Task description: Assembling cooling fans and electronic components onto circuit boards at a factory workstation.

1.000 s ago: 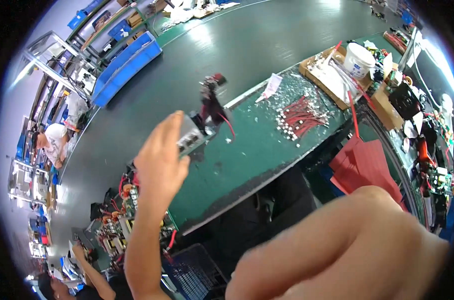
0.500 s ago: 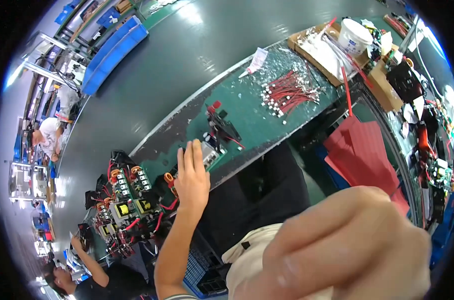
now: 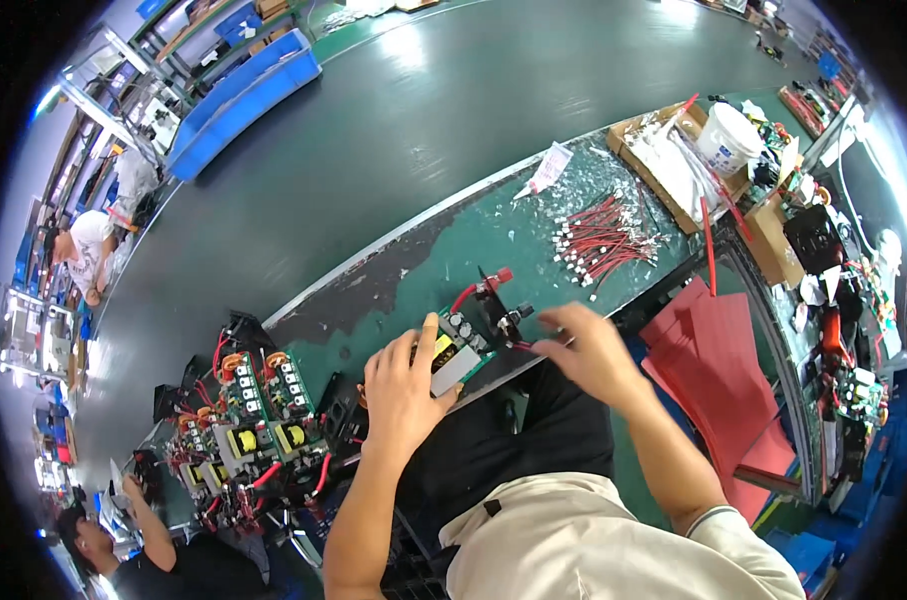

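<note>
A green circuit board [image 3: 467, 338] with silver capacitors and a light grey metal block lies near the bench's front edge. My left hand [image 3: 402, 385] is closed over its left part, fingers on top and thumb along the near side. A black end panel [image 3: 496, 312] with a red connector stands at the board's right end, joined by a red wire. Just right of this panel, my right hand [image 3: 596, 358] is open, thumb and forefinger apart beside a small black part. The left palm hides some of the board.
Several similar boards [image 3: 264, 400] crowd the bench to the left. Red wires with white plugs [image 3: 604, 240], a glue tube [image 3: 548, 170], a cardboard box [image 3: 664, 165] and a white bucket [image 3: 729, 138] are on the right. Red sheets [image 3: 719, 370] lie below. A co-worker [image 3: 164, 550] sits lower left.
My right hand has come from close in front of the camera down to the board's right end, its fist now opened. My left hand's straight fingers have bent around the board.
</note>
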A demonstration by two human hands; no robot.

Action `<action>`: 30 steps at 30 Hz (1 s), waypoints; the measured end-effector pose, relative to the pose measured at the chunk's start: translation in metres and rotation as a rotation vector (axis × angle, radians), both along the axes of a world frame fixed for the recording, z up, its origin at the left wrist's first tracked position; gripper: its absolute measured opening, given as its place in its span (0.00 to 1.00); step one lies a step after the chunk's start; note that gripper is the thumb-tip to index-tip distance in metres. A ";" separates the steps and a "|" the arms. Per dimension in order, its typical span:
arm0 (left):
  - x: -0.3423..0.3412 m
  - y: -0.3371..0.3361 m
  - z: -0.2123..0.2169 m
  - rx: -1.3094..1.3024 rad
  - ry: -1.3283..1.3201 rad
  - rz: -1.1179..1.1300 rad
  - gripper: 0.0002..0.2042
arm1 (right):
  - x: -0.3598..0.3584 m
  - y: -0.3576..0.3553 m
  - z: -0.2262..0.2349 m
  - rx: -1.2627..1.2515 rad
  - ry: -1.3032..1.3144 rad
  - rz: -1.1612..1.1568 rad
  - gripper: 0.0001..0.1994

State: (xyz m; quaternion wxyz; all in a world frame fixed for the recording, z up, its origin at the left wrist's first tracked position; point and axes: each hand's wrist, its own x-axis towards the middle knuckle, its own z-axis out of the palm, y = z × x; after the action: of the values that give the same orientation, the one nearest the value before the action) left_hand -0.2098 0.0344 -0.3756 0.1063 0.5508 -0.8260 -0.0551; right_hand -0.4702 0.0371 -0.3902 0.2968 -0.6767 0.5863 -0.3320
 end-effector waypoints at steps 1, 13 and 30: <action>0.000 -0.001 -0.003 0.003 0.065 0.021 0.49 | 0.007 -0.002 -0.017 0.030 0.034 0.019 0.13; -0.033 0.011 -0.007 -0.277 0.582 0.067 0.26 | 0.022 -0.028 -0.030 0.503 -1.128 0.073 0.08; -0.062 0.016 -0.047 0.453 1.446 0.285 0.15 | 0.047 0.000 -0.045 0.344 -0.967 0.002 0.06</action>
State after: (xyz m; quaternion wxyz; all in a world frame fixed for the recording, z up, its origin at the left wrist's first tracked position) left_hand -0.2721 0.0506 -0.4223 0.5105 0.4873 -0.4408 -0.5547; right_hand -0.4233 0.0372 -0.4357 0.6414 -0.3876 0.4277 -0.5054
